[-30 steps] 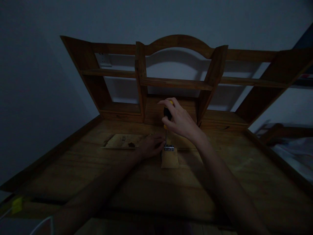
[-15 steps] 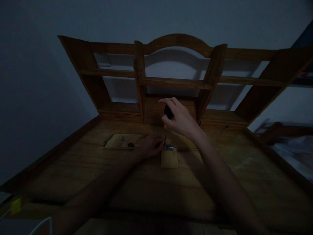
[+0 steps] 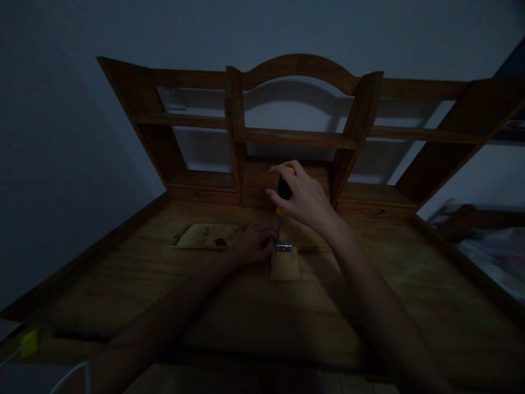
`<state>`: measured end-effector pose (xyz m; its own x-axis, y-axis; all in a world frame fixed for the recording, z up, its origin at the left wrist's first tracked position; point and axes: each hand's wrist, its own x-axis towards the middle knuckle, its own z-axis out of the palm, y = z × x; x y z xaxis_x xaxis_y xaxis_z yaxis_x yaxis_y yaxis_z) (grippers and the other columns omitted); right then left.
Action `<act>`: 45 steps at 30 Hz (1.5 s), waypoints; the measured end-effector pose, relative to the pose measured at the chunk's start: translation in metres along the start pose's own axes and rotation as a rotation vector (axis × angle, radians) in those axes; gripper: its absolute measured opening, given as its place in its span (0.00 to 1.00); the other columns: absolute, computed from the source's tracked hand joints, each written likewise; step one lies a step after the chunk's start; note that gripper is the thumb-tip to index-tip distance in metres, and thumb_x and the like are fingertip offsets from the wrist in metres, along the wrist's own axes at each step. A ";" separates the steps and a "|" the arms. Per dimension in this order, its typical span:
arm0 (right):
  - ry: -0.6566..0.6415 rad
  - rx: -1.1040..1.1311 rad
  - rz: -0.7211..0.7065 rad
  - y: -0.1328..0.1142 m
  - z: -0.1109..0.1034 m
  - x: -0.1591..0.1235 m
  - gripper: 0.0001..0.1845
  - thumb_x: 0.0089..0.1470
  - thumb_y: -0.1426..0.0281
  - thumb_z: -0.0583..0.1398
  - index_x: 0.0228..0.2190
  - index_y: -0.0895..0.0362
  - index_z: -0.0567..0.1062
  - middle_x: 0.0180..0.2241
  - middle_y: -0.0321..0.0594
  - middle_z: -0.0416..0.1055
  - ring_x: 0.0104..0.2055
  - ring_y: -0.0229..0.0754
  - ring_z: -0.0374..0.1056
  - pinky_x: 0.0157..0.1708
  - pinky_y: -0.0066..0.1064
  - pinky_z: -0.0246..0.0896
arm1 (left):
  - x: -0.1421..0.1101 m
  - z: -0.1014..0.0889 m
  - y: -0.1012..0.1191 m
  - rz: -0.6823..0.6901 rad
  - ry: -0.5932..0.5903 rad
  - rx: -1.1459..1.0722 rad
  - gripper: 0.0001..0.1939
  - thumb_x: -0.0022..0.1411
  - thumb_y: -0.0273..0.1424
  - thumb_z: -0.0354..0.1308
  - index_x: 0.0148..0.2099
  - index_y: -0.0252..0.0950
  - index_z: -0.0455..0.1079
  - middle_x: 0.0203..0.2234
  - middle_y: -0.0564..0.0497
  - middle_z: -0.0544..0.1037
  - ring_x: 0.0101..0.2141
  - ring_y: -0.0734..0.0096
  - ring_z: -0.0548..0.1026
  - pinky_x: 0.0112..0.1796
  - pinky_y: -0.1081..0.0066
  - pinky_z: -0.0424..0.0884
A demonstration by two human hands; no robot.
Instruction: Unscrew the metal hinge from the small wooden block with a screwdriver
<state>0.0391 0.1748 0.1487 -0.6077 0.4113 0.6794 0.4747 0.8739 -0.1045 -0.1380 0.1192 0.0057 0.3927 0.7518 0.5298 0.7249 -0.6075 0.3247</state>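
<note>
My right hand [image 3: 309, 200] grips a screwdriver [image 3: 284, 189] by its black and yellow handle, with the thumb and index finger spread along it. The shaft points down and its tip meets the left end of a small shiny metal hinge [image 3: 284, 247]. That hinge lies at the far edge of a small pale wooden block [image 3: 285, 266] on the desk. Beside the tip, on its left, my left hand [image 3: 255, 243] rests low with its fingers drawn together. What those fingers pinch, if anything, is too dark to make out.
A wooden desk top [image 3: 197, 306] spreads beneath. Behind the hands stands a wooden shelf unit [image 3: 295, 138] against the wall. A damaged piece of board [image 3: 207, 234] lies left of my left hand. A yellow tag [image 3: 29, 343] and a white cable [image 3: 69, 375] are at lower left.
My right thumb and fingers have opened a little around the screwdriver handle, baring more of it. The screwdriver tip stays at the hinge, and my left hand has hardly moved.
</note>
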 end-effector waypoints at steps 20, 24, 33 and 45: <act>-0.058 0.024 -0.011 -0.005 -0.006 -0.001 0.26 0.60 0.64 0.54 0.59 0.52 0.64 0.59 0.45 0.60 0.43 0.46 0.68 0.37 0.38 0.61 | 0.001 0.001 -0.003 -0.007 -0.026 -0.010 0.07 0.61 0.24 0.51 0.40 0.35 0.69 0.40 0.48 0.75 0.42 0.65 0.72 0.45 0.65 0.69; -0.008 -0.043 -0.004 -0.004 -0.005 -0.001 0.23 0.65 0.55 0.54 0.56 0.52 0.66 0.55 0.43 0.64 0.45 0.50 0.68 0.38 0.39 0.61 | 0.001 0.001 -0.003 -0.015 -0.027 -0.029 0.08 0.61 0.23 0.51 0.41 0.35 0.70 0.41 0.48 0.75 0.43 0.65 0.72 0.47 0.65 0.69; -0.026 0.066 -0.005 -0.004 -0.006 -0.002 0.27 0.63 0.64 0.54 0.62 0.53 0.61 0.59 0.46 0.61 0.48 0.50 0.67 0.46 0.42 0.63 | 0.000 0.001 -0.001 -0.019 -0.021 -0.001 0.09 0.62 0.25 0.51 0.42 0.36 0.70 0.43 0.47 0.75 0.44 0.64 0.72 0.48 0.63 0.69; -0.024 0.122 -0.018 -0.005 -0.008 -0.001 0.27 0.62 0.68 0.53 0.62 0.54 0.61 0.58 0.44 0.62 0.49 0.48 0.67 0.49 0.40 0.63 | 0.000 0.002 -0.001 0.014 -0.049 -0.020 0.12 0.63 0.25 0.52 0.49 0.36 0.68 0.48 0.47 0.73 0.49 0.63 0.71 0.52 0.63 0.67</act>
<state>0.0431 0.1678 0.1544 -0.6315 0.3996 0.6644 0.3834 0.9058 -0.1804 -0.1373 0.1200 0.0038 0.4299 0.7547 0.4955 0.7082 -0.6223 0.3334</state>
